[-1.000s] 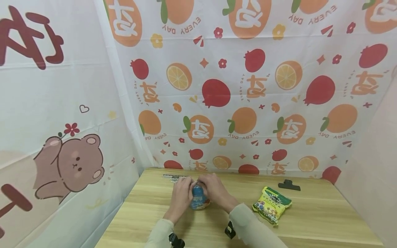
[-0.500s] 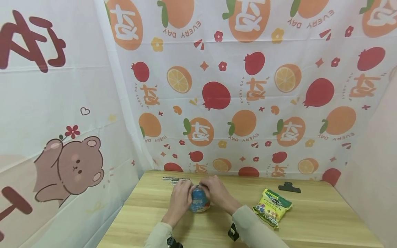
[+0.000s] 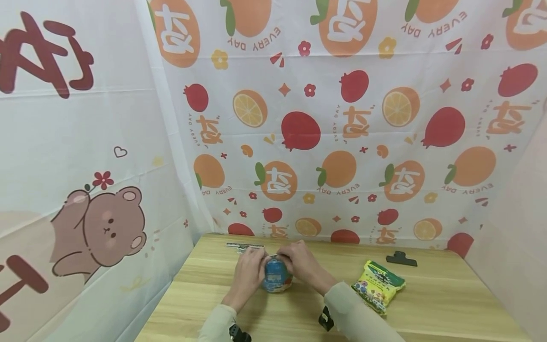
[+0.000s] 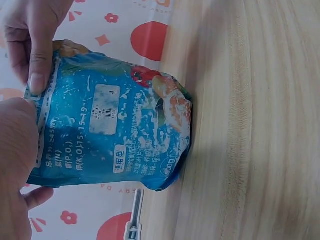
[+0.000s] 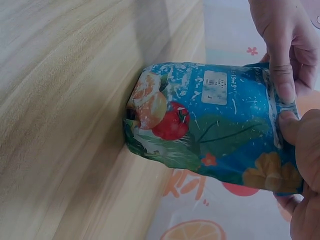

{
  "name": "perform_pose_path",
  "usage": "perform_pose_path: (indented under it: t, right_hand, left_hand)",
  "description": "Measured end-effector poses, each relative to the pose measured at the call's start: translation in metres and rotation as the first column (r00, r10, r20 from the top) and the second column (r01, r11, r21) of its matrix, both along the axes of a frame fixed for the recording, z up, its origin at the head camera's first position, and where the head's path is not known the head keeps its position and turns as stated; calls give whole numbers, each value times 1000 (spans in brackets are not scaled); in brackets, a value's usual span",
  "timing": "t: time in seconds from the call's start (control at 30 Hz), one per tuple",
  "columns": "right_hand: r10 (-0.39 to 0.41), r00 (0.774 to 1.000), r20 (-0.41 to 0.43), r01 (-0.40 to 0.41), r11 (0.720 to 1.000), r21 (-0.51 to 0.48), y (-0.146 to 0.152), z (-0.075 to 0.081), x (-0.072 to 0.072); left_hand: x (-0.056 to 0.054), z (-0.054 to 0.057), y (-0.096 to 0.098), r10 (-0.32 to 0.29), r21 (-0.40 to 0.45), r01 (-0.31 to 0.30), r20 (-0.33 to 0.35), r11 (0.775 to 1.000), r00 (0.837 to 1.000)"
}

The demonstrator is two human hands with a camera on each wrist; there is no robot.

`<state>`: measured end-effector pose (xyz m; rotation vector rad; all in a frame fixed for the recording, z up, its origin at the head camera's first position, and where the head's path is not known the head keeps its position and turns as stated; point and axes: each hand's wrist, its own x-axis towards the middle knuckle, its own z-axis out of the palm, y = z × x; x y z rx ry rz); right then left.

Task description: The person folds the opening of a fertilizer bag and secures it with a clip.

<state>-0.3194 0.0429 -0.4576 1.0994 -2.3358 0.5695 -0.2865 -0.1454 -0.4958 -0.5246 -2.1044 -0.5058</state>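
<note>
A blue fertilizer bag (image 3: 276, 275) printed with fruit and nutrient figures stands upright on the wooden table. My left hand (image 3: 249, 270) pinches the left part of its top edge between thumb and fingers. At the right part of that edge, my right hand (image 3: 302, 262) does the same. Seen from the left wrist, the bag (image 4: 120, 145) shows a white barcode label, and both thumbs press near its folded top. The right wrist view shows the printed tomato and leaves on the bag (image 5: 175, 125), with its bottom on the tabletop.
A yellow and green packet (image 3: 378, 287) lies to the right of the hands. Behind it is a black clip (image 3: 401, 259). A ruler-like strip (image 3: 244, 245) lies at the back left, near the patterned cloth wall (image 3: 333, 199).
Both hands stay at the top edge of the bag, with the fingers shifting only slightly along it. The head view has moved a little.
</note>
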Motion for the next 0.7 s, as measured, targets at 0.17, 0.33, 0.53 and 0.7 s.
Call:
perform_pose_path:
  t: [0.17, 0.33, 0.53, 0.7]
  right_hand:
    - [-29, 1000, 6, 28, 1000, 8, 3, 2, 2]
    - [-47, 999, 2, 47, 999, 8, 6, 2, 0]
    - [-54, 999, 1, 54, 998, 27, 9, 1, -1]
    - [-53, 999, 12, 53, 999, 6, 11, 1, -1]
  left_hand:
    - [1, 3, 0, 5, -12, -5, 14, 1000, 1000]
    - [1, 4, 1, 9, -5, -9, 39, 1000, 999]
    - [3, 6, -1, 2, -9, -2, 41, 1000, 999]
    - [2, 8, -3, 2, -15, -1, 59, 1000, 998]
